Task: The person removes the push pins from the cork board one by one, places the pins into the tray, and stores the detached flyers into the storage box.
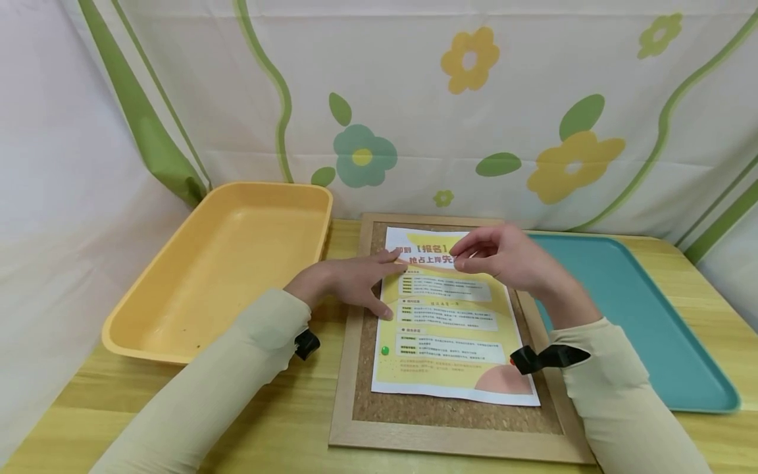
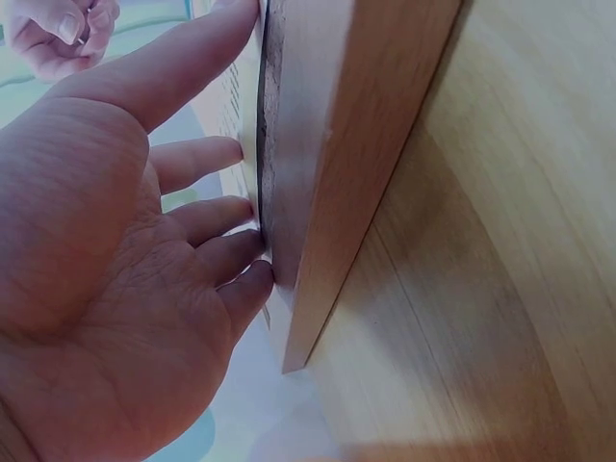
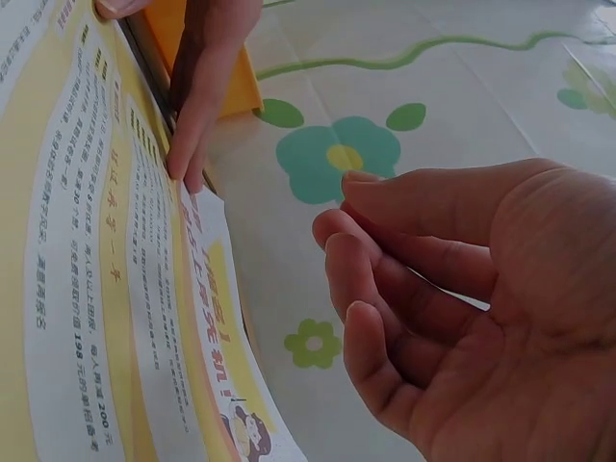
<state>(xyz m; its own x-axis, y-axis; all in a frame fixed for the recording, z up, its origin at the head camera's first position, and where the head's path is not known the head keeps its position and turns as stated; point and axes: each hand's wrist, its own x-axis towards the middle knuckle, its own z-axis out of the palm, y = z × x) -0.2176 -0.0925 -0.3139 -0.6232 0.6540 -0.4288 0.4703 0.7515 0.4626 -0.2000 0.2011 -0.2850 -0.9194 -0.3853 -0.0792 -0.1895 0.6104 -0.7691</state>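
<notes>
A yellow and white printed poster (image 1: 438, 378) lies on a wood-framed cork board (image 1: 456, 416). A green pushpin (image 1: 385, 351) sits at its lower left, and a bit of red (image 1: 512, 361) shows at the lower right, mostly behind the right wrist's black strap. My left hand (image 1: 355, 280) rests on the poster's left edge, fingers spread and fairly straight. Above the poster's top right part, my right hand (image 1: 503, 260) pinches thumb to index finger. A thin glint between those fingertips in the left wrist view looks like a pushpin's needle; its head is hidden.
On the left stands a deep yellow tray (image 1: 266, 263) with a few dark specks inside. A flat teal tray (image 1: 651, 329) lies at the right, partly behind the right arm. Behind the wooden table (image 1: 284, 421) hangs a flower-patterned cloth (image 1: 414, 99).
</notes>
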